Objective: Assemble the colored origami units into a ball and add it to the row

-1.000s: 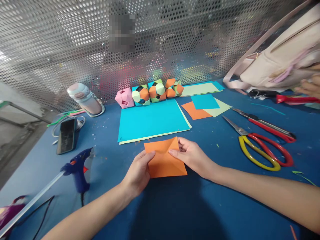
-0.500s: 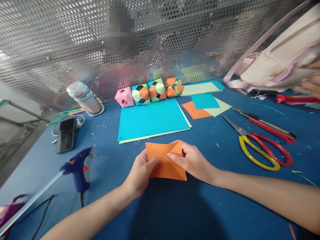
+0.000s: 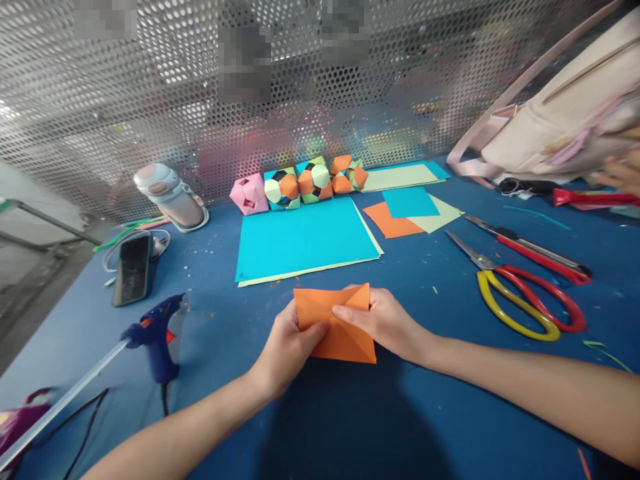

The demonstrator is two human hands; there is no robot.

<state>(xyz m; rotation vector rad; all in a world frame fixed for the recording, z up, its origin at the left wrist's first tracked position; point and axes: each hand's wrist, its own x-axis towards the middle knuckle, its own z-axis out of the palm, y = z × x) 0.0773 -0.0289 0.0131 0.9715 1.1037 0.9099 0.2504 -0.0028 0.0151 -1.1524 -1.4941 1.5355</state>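
Between my two hands is a square of orange paper [image 3: 345,343] with creases across it, held just above the blue table. My left hand [image 3: 290,343] grips its left side, thumb on the front face and fingers behind. On the right side my right hand [image 3: 390,320] pinches it, the thumb lying near the middle of the paper. The fingers behind the sheet are mostly hidden. Beyond the hands lies a stack of blue and pale green paper sheets [image 3: 305,243]. Several folded paper balls [image 3: 283,189] in pink, green, orange and blue stand in a row behind that stack.
Scissors [image 3: 505,290] and a box cutter [image 3: 540,250] lie at right, near smaller paper squares [image 3: 413,202]. A glue gun [image 3: 157,343], a phone [image 3: 133,267] and a bottle [image 3: 170,197] are at left. A perforated metal panel [image 3: 175,87] borders the back. A bag [image 3: 550,120] and another person's hand [image 3: 623,170] are far right.
The orange paper has shifted slightly right. My left thumb has slid further in toward the middle of the paper, closer to the right thumb.
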